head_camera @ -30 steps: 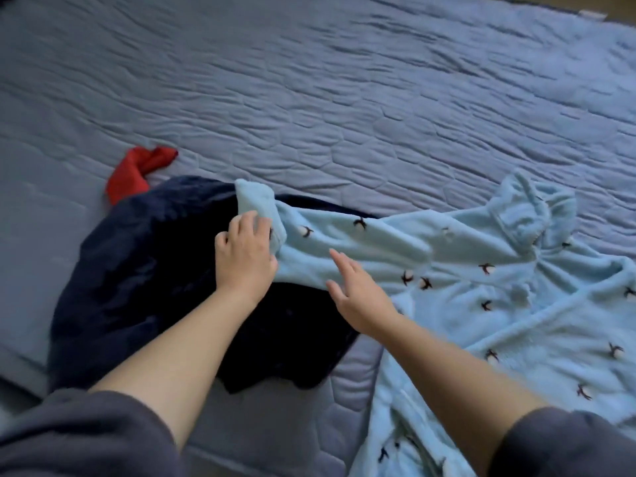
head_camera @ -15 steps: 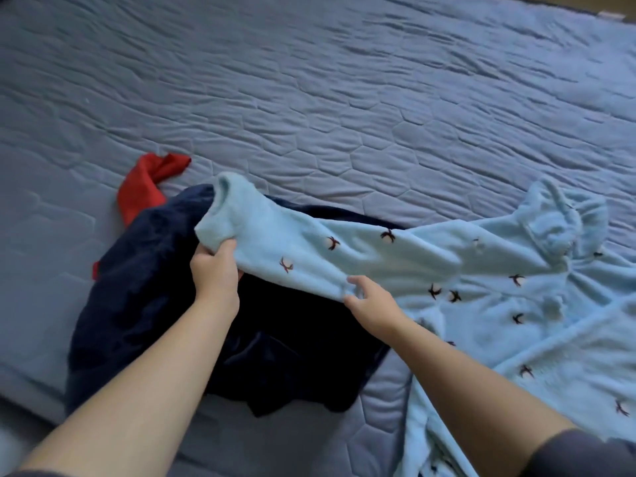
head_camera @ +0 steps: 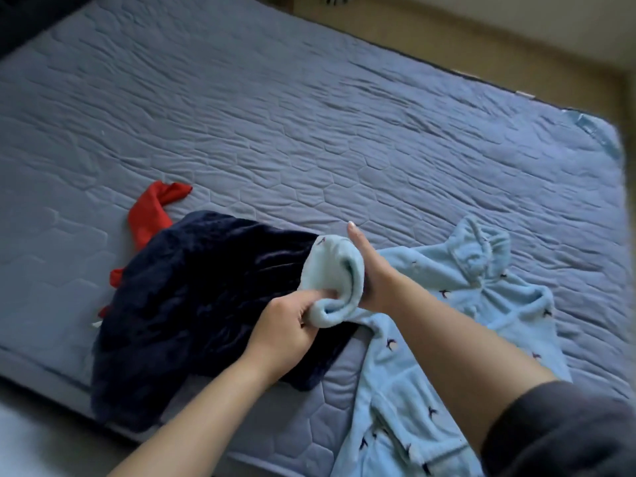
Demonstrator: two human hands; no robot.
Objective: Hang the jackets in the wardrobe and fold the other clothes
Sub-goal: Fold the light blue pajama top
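Nothing here that I can read: no words, numbers or brand marks show. The only markings are the small dark bird-shaped motifs scattered over the light-blue fleece robe — a pattern, not lettering. A small pale tab lies at the left edge of the navy fleece garment, towards the near edge of the mattress — too small and blurred for me to make anything out.

Fleecy, matt light-blue robe — navy garment seemingly plush.
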